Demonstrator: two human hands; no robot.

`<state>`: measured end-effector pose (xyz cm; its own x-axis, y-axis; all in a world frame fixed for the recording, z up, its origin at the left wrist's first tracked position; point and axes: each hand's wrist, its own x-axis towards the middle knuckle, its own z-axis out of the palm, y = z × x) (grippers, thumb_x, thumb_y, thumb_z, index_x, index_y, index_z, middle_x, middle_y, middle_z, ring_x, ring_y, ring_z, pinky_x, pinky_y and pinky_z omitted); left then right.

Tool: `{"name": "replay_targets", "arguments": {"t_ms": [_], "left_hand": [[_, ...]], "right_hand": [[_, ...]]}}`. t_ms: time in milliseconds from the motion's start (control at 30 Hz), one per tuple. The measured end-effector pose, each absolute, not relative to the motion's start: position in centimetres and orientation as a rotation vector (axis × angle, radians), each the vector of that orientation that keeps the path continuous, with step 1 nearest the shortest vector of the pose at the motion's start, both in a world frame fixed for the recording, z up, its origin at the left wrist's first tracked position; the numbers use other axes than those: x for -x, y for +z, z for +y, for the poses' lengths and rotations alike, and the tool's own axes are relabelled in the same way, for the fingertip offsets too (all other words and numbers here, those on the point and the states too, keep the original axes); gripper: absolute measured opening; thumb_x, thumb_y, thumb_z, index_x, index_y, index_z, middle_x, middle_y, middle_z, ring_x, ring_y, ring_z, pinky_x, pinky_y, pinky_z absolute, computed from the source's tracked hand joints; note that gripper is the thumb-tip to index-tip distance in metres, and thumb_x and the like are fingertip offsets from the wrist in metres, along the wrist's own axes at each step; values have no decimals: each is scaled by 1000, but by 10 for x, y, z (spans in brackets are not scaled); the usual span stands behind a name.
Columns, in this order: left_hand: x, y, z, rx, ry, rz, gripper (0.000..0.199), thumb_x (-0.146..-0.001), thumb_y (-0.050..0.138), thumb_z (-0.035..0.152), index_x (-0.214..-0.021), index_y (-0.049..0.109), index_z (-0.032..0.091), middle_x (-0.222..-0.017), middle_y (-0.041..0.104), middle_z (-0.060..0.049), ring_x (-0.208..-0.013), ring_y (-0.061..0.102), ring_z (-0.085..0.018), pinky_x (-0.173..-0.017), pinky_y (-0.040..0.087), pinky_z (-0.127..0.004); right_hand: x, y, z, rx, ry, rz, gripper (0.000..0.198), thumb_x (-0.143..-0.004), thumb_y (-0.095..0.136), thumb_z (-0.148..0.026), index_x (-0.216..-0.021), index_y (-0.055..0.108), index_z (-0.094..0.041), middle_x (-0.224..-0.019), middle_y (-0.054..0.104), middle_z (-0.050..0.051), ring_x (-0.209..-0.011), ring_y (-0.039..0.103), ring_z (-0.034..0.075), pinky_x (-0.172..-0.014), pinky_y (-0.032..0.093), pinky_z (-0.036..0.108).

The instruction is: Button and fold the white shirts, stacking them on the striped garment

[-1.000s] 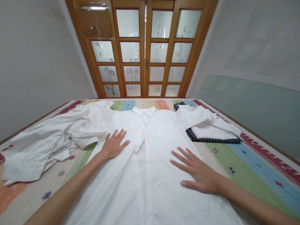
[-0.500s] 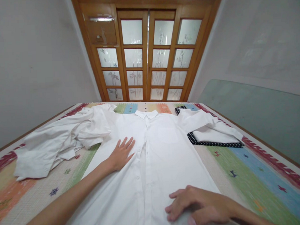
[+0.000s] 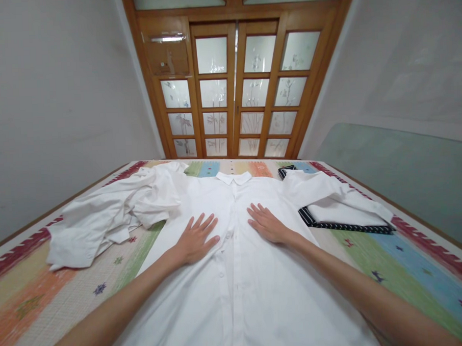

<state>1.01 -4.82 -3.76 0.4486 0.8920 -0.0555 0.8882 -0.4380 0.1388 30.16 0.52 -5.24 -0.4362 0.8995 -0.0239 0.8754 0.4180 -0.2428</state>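
A white button-up shirt (image 3: 266, 283) lies spread face up, its collar at the far end and its button front running toward me. My left hand (image 3: 197, 239) rests flat on the shirt's left chest, fingers spread. On the right chest lies my right hand (image 3: 267, 223), palm down with the fingers stretched out. Neither hand grips the cloth. The right sleeve (image 3: 311, 185) extends out over a dark-striped item. A crumpled heap of white cloth (image 3: 113, 208) covers the left side, and where it meets the shirt I cannot tell.
Under the shirt is a table or bed surface with a colourful patterned cover (image 3: 373, 263). A folded white item with black striped edging (image 3: 344, 226) lies at right. Wooden doors with glass panes (image 3: 235, 86) stand beyond. A pale green panel (image 3: 399, 170) leans at the right wall.
My right hand has moved forward from the lower right of the shirt to its chest and flattened there. My left hand stays on the chest. The view has shifted slightly.
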Motion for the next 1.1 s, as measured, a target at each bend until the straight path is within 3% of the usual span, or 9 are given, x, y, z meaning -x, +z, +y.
{"name": "replay_targets", "arguments": {"t_ms": [433, 633, 767, 933, 1100], "left_hand": [[-32, -45, 51, -2431, 99, 1780, 71, -94, 11, 65, -153, 24, 28, -161, 17, -2, -149, 11, -31, -117, 7, -60], [-34, -41, 70, -2430, 81, 1788, 92, -81, 21, 83, -154, 22, 27, -161, 14, -4, -148, 5, -37, -117, 6, -59], [-34, -42, 82, -2401, 133, 1810, 99, -80, 21, 84, -154, 20, 19, -161, 8, -10, -148, 8, -34, -118, 9, -53], [-38, -44, 100, -2307, 178, 1901, 89, -90, 13, 72, -153, 20, 10, -160, 16, -12, -149, 11, -27, -120, 9, -47], [-40, -44, 105, -2298, 156, 1961, 74, -95, 13, 59, -152, 25, 15, -160, 19, -7, -149, 13, -26, -120, 11, -48]], "right_hand": [[-302, -54, 54, 1922, 94, -2431, 70, -97, 14, -61, -154, 24, -22, -161, 17, 6, -148, 14, 26, -118, 14, 48], [-304, -57, 74, 2012, 112, -2406, 68, -97, 12, -60, -155, 21, -26, -163, 13, 4, -149, 10, 26, -118, 12, 50], [-304, -55, 83, 2015, 136, -2389, 66, -98, 13, -57, -155, 22, -25, -163, 12, 3, -149, 10, 26, -118, 12, 50], [-303, -53, 94, 2041, 147, -2345, 65, -98, 14, -56, -154, 22, -26, -162, 13, 4, -149, 11, 26, -118, 12, 51], [-302, -53, 102, 2057, 131, -2314, 66, -97, 13, -57, -154, 22, -25, -162, 15, 4, -148, 12, 27, -118, 11, 52]]}}
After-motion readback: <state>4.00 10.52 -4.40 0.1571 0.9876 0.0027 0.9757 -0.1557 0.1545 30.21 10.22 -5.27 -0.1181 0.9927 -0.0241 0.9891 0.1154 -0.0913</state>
